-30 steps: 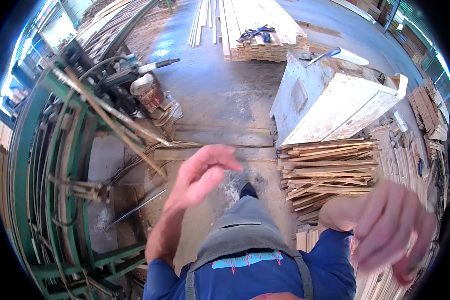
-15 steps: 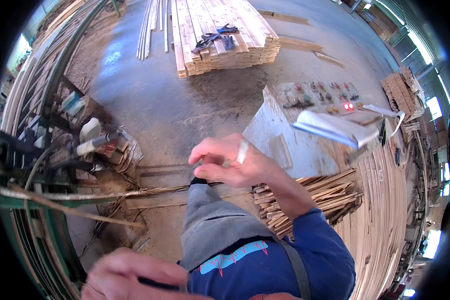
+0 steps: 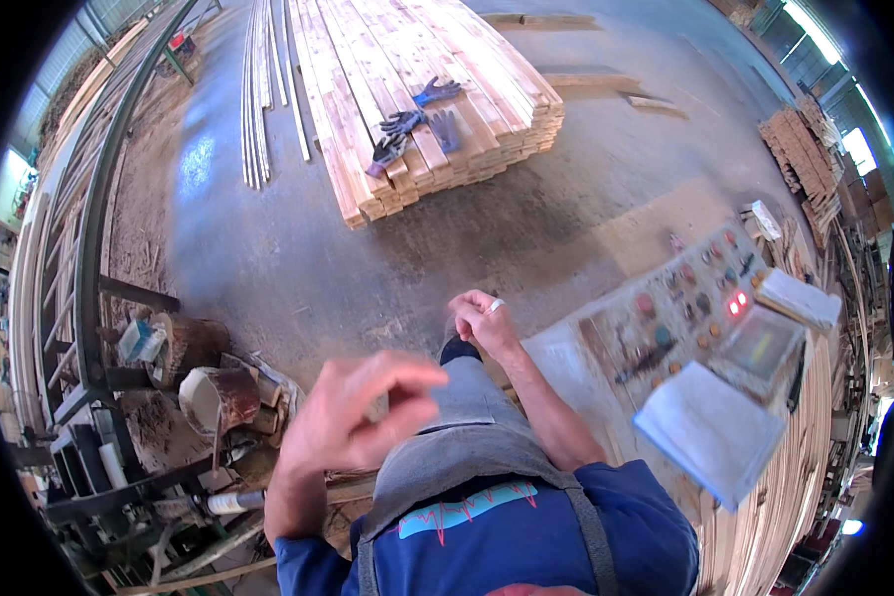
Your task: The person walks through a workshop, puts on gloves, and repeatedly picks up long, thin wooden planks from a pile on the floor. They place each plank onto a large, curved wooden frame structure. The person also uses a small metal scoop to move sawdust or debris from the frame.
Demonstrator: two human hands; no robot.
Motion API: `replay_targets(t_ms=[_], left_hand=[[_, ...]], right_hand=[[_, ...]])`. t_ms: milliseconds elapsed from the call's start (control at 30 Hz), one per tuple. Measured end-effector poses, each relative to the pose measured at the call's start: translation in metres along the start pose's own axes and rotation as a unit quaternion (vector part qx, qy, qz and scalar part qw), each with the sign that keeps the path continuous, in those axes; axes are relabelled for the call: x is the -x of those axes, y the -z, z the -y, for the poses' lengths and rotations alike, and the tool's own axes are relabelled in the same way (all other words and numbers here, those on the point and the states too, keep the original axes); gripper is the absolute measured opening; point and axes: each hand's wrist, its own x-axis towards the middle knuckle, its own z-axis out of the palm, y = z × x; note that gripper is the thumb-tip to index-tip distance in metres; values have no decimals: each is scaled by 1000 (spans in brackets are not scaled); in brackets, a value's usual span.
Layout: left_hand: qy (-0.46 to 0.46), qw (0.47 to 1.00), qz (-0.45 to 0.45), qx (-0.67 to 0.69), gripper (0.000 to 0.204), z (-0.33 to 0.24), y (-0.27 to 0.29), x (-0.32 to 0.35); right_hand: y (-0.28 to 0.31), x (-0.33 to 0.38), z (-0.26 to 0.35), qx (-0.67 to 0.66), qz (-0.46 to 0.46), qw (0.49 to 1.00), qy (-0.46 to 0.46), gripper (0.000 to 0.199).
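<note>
Long pale wooden planks [image 3: 502,74] lie stacked toward twelve o'clock; what remains doesn't show. The half-open left hand [image 3: 366,407] and loosely curled right hand [image 3: 483,318] look empty.

A gray apron [image 3: 472,452] is hanging at the center, creasing across its upper part. To the right, a scuffed, pale control panel [image 3: 677,304] is sitting slantwise, bearing colored buttons [image 3: 646,304], its red lights [image 3: 737,303] glowing.

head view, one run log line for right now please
left hand: open, nothing seen held | right hand: curled, contents hidden | gloves: on plank stack | control panel: red lights lit
</note>
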Motion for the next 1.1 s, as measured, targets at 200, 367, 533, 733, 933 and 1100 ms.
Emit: replay_targets(t_ms=[200, 367, 533, 733, 933, 1100], left_hand=[[324, 926, -172, 86, 19, 214, 69, -65], [449, 798, -352, 195, 25, 364, 95, -49], [518, 755, -339, 216, 26, 492, 137, -146], [491, 800, -237, 252, 36, 646, 186, -367], [544, 781, -170, 256, 38, 736, 206, -490], [591, 737, -169, 280, 35, 812, 180, -540]], right_hand=[[31, -196, 22, 0, -50, 996, -77, 17], [70, -317, 60, 80, -57, 983, -155, 20], [127, -453, 51, 112, -88, 963, -229, 19], [171, -597, 29, 181, -141, 921, -314, 32], [189, -721, 43, 217, -117, 916, -317, 52], [222, -816, -43, 332, -62, 900, -275, 64]])
